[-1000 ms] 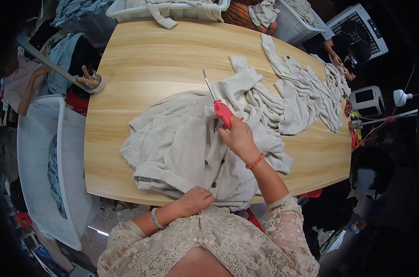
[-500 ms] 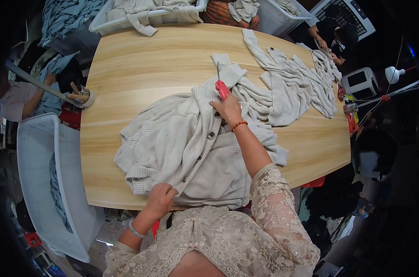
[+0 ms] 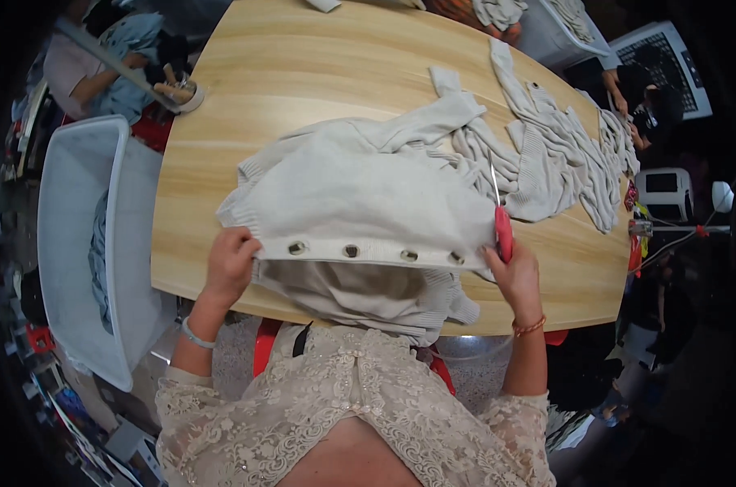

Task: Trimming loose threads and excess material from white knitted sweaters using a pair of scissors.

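A cream knitted cardigan [image 3: 368,191] lies on the wooden table in front of me, its button band [image 3: 323,249] stretched across toward me with several dark buttons or holes along it. At the left end of the band, my left hand [image 3: 231,264] is closed on the knit edge. My right hand [image 3: 517,280] is closed around a red-handled tool [image 3: 504,233] with a long thin pointed metal end; its exact kind is not clear. The same hand's fingertips pinch the band's right end. Below the raised band, the garment's inner side and ribbed hem show.
More cream knitwear [image 3: 559,158] is spread along the right side of the table [image 3: 319,65]. A white bin [image 3: 120,243] with blue cloth stands to the left. Other people sit at the far left and far right. A cup of tools [image 3: 191,96] stands at the left edge.
Both hands have spread apart, drawing the button band from a slant into a straight line across. My right hand moved right and nearer with the red-handled tool. The view has shifted.
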Demonstrator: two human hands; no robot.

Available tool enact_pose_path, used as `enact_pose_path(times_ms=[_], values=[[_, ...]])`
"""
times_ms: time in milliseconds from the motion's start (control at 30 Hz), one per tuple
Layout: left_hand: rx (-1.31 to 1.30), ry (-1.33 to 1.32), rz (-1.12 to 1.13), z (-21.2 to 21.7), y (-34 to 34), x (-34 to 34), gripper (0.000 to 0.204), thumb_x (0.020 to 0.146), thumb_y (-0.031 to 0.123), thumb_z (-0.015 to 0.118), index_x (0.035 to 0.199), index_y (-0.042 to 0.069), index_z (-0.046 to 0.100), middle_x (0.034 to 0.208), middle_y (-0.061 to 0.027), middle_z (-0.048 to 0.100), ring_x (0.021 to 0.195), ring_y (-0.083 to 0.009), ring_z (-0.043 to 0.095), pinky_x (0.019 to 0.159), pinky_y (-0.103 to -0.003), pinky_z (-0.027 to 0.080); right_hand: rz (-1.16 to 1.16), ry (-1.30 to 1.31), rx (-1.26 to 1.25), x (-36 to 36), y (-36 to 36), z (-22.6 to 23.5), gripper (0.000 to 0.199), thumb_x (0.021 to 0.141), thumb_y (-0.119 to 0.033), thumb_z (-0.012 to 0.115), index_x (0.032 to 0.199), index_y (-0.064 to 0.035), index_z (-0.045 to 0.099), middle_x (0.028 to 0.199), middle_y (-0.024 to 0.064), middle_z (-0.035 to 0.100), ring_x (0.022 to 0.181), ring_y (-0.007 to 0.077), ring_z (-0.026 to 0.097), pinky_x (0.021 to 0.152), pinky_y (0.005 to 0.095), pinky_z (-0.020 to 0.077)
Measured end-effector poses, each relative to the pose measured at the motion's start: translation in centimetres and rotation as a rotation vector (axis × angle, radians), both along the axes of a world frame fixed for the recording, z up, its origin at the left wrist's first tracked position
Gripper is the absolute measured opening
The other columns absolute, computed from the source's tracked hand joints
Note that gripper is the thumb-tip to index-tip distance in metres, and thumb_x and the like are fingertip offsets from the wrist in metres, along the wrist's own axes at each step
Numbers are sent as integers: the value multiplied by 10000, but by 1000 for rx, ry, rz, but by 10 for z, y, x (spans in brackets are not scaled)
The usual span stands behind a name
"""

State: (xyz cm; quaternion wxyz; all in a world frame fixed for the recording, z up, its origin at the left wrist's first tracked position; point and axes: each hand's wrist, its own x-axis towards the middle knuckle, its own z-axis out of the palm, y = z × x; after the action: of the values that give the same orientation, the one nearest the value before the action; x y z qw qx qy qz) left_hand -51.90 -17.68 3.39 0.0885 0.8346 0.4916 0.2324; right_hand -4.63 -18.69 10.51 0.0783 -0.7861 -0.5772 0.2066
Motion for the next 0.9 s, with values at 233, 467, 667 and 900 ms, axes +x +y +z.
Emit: enact_pose_path(times_ms=[233,467,667,900], values=[[-261,2,10,-43,-30,9,334,695,-13,673,1004,58,568,1047,-124,541,994,-332,538,837,-427,456,185,-254,144,-5,-83,-44,262,869,-89,633,1083,-7,507,957,221,594,870,382,612,742,486,476],[-311,-18,64,-52,-33,8,318,689,-19,657,976,59,543,966,-124,512,936,-338,534,788,-424,464,277,583,-43,-66,-81,-29,341,842,-47,640,1149,-88,496,934,159,628,812,356,638,730,391,500],[-341,-119,98,-64,-36,3,274,680,-25,628,921,50,520,940,-127,505,910,-338,531,765,-422,461,707,511,-67,-102,-70,-55,247,826,-40,616,1063,-53,549,904,179,609,811,380,599,685,424,476],[-409,-332,94,-71,-32,-8,209,676,1,649,847,44,537,864,-116,522,877,-316,524,749,-382,445,795,357,-204,-166,-61,-75,210,829,-226,672,940,-78,573,682,190,619,662,405,620,603,494,482]])
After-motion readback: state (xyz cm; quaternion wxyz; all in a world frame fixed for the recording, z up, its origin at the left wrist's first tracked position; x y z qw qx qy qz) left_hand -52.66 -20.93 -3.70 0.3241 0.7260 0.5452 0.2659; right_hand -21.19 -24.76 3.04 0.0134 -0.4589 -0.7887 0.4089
